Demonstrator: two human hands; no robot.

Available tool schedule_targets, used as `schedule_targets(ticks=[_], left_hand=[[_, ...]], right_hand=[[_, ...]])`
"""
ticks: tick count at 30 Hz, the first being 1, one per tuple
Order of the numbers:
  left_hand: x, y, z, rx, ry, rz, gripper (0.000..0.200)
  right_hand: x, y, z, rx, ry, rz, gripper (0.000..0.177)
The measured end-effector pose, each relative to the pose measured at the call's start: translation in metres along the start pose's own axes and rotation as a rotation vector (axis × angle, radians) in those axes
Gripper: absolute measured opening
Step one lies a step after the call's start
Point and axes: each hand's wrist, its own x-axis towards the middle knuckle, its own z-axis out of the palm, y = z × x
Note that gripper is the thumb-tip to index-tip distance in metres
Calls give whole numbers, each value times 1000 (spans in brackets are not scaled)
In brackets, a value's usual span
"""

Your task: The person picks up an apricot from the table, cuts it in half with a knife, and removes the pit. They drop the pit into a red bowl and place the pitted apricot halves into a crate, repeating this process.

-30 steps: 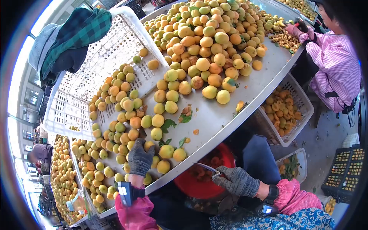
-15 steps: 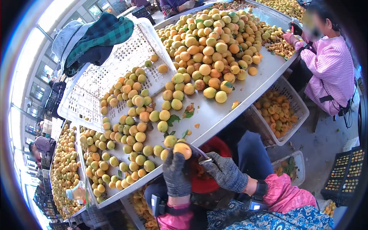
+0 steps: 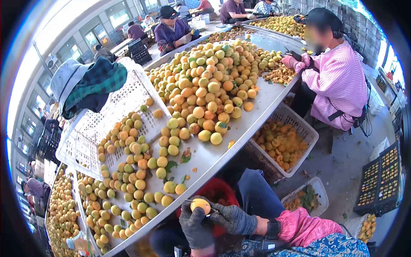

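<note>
Your left hand point(image 3: 196, 225) is closed around one apricot point(image 3: 200, 205), gloved fingers cupping it from below with its orange top showing. Your right hand point(image 3: 231, 219) is clamped on the handle of one knife point(image 3: 189, 200). The thin blade runs right to left across the top of the fruit and touches it. The knife's long axis lies roughly level, pointing towards your left, so the fruit sits at the blade's far end, just left of and above your right fist. The two hands touch, and the right one is the nearer to the blade.

Just behind the hands, between your knees, stands one red basin point(image 3: 220, 190), partly hidden. Above it runs the edge of the long grey table point(image 3: 222, 150), with loose apricots near the edge and a big heap further off, too many to count. One white crate point(image 3: 107, 120) lies tilted on the table to your left, spilling fruit. Under the table edge to your right stands one white basket point(image 3: 314, 137) of cut halves, and a smaller white tub point(image 3: 319, 188) stands near your right knee. One co-worker in a pink checked shirt point(image 3: 338, 81) sits beyond them.
</note>
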Motion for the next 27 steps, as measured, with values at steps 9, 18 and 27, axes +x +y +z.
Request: schedule_targets(ticks=[9,18,27], left_hand=[[18,4,-28,376,-162,10,42],[35,25,-47,821,-379,-28,42],[36,20,-49,1418,-731,432,40]], right_hand=[[0,11,-23,-18,-74,-76,29],[14,8,-44,-353,-252,-103,27],[22,2,-34,-644,-448,-72,24]])
